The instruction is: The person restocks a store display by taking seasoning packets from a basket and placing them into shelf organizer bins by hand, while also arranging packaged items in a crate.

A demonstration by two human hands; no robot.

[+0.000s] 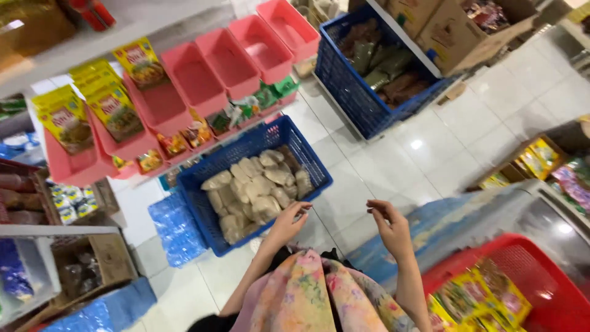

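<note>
Blue crate [203, 203] of pale packets [255, 187] sits on floor below pink shelf bins [227, 61]. My left hand [287, 222] hovers at crate's near rim, fingers loosely curled, empty. My right hand [390, 229] raised apart, half open, empty. Red basket [541, 276] at right.

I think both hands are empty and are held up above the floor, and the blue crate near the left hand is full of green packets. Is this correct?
Not quite. In the head view the blue crate near the left hand is full of pale beige packets, not green ones. The rest holds: the left hand and the right hand are empty, held up above the floor.
</note>
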